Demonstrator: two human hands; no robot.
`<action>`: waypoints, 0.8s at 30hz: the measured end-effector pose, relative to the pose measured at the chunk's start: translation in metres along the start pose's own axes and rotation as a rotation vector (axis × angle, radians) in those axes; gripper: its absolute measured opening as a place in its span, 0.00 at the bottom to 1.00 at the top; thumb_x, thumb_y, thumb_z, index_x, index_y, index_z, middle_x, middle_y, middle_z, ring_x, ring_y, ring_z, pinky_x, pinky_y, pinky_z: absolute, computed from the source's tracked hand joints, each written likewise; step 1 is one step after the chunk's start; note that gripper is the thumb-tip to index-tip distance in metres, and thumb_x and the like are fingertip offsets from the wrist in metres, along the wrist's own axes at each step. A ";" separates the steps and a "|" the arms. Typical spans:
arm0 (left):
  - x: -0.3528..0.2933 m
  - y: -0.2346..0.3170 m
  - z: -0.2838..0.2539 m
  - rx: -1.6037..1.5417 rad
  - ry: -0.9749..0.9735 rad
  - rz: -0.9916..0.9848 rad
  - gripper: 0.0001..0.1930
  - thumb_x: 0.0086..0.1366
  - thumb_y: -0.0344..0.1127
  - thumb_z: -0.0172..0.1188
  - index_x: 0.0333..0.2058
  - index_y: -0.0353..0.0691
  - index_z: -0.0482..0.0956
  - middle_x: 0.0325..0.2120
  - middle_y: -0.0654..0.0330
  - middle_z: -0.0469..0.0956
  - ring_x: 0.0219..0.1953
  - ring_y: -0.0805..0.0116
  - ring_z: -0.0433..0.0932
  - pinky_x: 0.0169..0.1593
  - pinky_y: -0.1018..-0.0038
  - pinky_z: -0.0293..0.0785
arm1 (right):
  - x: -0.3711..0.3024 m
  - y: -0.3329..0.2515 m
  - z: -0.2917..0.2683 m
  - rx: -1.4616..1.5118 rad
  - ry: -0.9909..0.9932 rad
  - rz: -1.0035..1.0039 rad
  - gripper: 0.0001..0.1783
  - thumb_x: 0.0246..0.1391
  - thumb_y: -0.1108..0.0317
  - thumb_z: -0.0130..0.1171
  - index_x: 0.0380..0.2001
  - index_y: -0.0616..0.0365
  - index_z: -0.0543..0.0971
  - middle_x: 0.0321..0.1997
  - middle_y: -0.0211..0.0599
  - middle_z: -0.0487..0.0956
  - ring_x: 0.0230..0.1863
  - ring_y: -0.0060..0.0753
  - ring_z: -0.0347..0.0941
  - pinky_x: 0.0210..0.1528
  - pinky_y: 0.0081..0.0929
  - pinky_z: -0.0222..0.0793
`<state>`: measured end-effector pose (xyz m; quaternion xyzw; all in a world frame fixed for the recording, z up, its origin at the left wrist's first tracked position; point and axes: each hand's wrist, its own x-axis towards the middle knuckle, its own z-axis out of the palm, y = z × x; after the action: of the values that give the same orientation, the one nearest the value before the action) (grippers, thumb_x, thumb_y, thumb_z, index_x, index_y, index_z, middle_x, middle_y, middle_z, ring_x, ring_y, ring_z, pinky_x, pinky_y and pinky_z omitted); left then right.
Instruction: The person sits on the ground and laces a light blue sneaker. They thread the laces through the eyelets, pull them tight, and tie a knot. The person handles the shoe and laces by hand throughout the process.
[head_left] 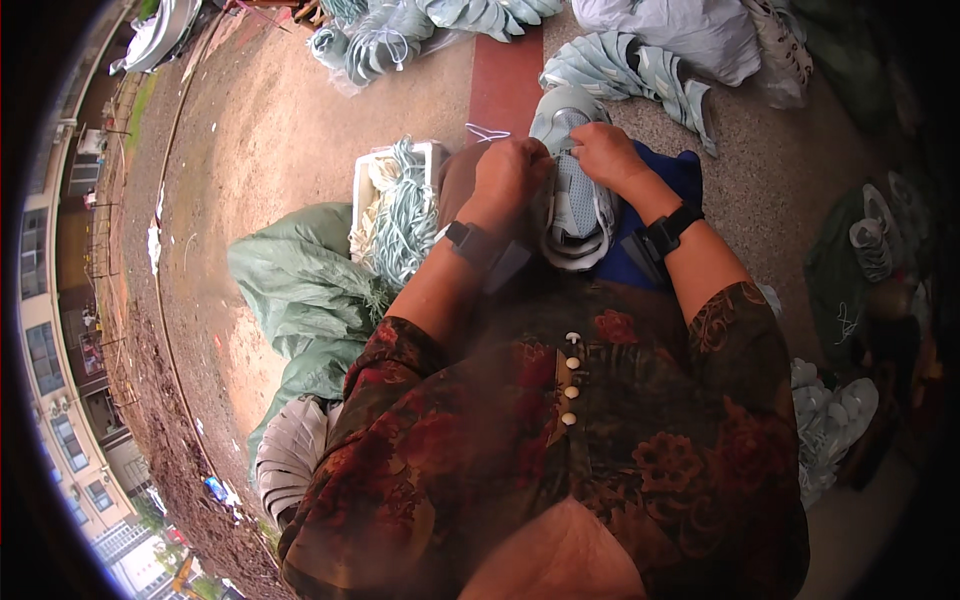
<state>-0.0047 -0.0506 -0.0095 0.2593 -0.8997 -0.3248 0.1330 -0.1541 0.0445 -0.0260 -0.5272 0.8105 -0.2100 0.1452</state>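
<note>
A pale grey-green shoe upper [577,200] lies lengthwise on my lap, its toe pointing away and its heel opening towards me. My left hand [512,172] is closed in a pinch at the upper's left edge; what the fingertips hold is hidden. On the other side my right hand [603,155] has its fingers bent and pressed together on the upper, near the lacing area. Just beyond my left hand, a thin white lace [487,131] sticks out in a loop.
To my left stands a white box [361,210] full of pale green and cream laces [405,215], beside a green woven sack [300,260]. Stacked uppers [630,70] lie ahead, near a white bag [680,35]. More shoe uppers [835,420] sit at my right.
</note>
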 end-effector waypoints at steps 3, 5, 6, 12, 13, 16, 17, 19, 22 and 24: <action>0.009 -0.007 0.007 0.000 0.059 0.088 0.06 0.51 0.34 0.58 0.26 0.39 0.79 0.26 0.52 0.77 0.30 0.54 0.77 0.35 0.65 0.72 | 0.001 0.006 -0.001 0.084 -0.027 0.025 0.07 0.43 0.67 0.58 0.24 0.59 0.76 0.30 0.50 0.76 0.37 0.54 0.72 0.39 0.43 0.67; 0.014 -0.008 0.008 0.026 0.036 0.106 0.06 0.51 0.36 0.58 0.27 0.43 0.80 0.30 0.54 0.77 0.33 0.55 0.77 0.37 0.64 0.73 | 0.002 0.007 -0.002 0.125 -0.041 0.036 0.08 0.43 0.67 0.59 0.24 0.60 0.75 0.30 0.49 0.76 0.37 0.54 0.72 0.39 0.43 0.66; 0.015 -0.007 0.009 0.060 0.023 0.088 0.06 0.51 0.36 0.58 0.26 0.43 0.80 0.29 0.54 0.77 0.33 0.55 0.77 0.37 0.64 0.73 | 0.002 0.007 -0.002 0.136 -0.043 0.042 0.08 0.43 0.67 0.59 0.24 0.60 0.75 0.29 0.49 0.76 0.37 0.54 0.72 0.38 0.43 0.66; 0.025 -0.001 0.015 0.218 -0.026 0.122 0.05 0.51 0.35 0.56 0.24 0.42 0.79 0.27 0.54 0.76 0.32 0.55 0.77 0.36 0.64 0.73 | 0.001 0.013 0.003 0.199 0.042 -0.043 0.09 0.43 0.68 0.58 0.20 0.62 0.71 0.22 0.49 0.73 0.29 0.51 0.71 0.32 0.40 0.65; 0.027 -0.001 0.016 0.221 -0.021 0.153 0.05 0.51 0.34 0.56 0.24 0.42 0.79 0.27 0.55 0.76 0.32 0.55 0.77 0.36 0.64 0.73 | 0.001 0.016 0.005 0.202 0.072 -0.071 0.10 0.43 0.69 0.58 0.19 0.62 0.70 0.20 0.48 0.72 0.27 0.48 0.71 0.31 0.38 0.64; 0.031 -0.017 0.013 0.085 -0.076 0.259 0.05 0.52 0.34 0.54 0.24 0.42 0.78 0.28 0.55 0.76 0.31 0.54 0.76 0.35 0.64 0.73 | -0.003 0.022 -0.002 0.419 -0.073 0.008 0.11 0.41 0.72 0.59 0.17 0.61 0.66 0.16 0.35 0.67 0.21 0.29 0.64 0.26 0.29 0.61; 0.033 -0.021 0.011 0.015 -0.105 0.302 0.05 0.52 0.33 0.54 0.24 0.41 0.78 0.28 0.55 0.76 0.31 0.54 0.76 0.34 0.64 0.73 | -0.005 0.026 -0.002 0.482 -0.070 0.015 0.12 0.40 0.72 0.60 0.17 0.60 0.66 0.16 0.35 0.67 0.21 0.28 0.64 0.26 0.28 0.61; 0.037 -0.023 0.016 0.207 -0.081 0.402 0.05 0.51 0.33 0.54 0.23 0.41 0.78 0.27 0.54 0.76 0.31 0.54 0.76 0.34 0.64 0.72 | -0.010 0.030 0.001 0.610 -0.064 0.027 0.12 0.39 0.72 0.61 0.18 0.60 0.66 0.17 0.33 0.68 0.22 0.26 0.65 0.26 0.27 0.61; 0.028 -0.005 0.021 0.315 -0.042 0.354 0.05 0.51 0.33 0.56 0.24 0.40 0.78 0.27 0.54 0.75 0.30 0.54 0.76 0.34 0.64 0.72 | -0.014 0.025 -0.001 0.571 -0.027 0.051 0.12 0.37 0.74 0.61 0.20 0.59 0.66 0.17 0.30 0.67 0.22 0.23 0.64 0.25 0.25 0.61; 0.026 0.000 0.019 0.184 -0.005 0.285 0.04 0.50 0.33 0.58 0.24 0.39 0.78 0.27 0.54 0.75 0.30 0.53 0.76 0.34 0.64 0.72 | -0.016 0.027 0.001 0.592 -0.008 0.033 0.12 0.38 0.76 0.60 0.20 0.58 0.65 0.18 0.25 0.64 0.22 0.19 0.59 0.25 0.22 0.58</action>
<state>-0.0339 -0.0552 -0.0225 0.1394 -0.9537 -0.2194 0.1512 -0.1683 0.0684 -0.0400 -0.4495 0.7219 -0.4326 0.2994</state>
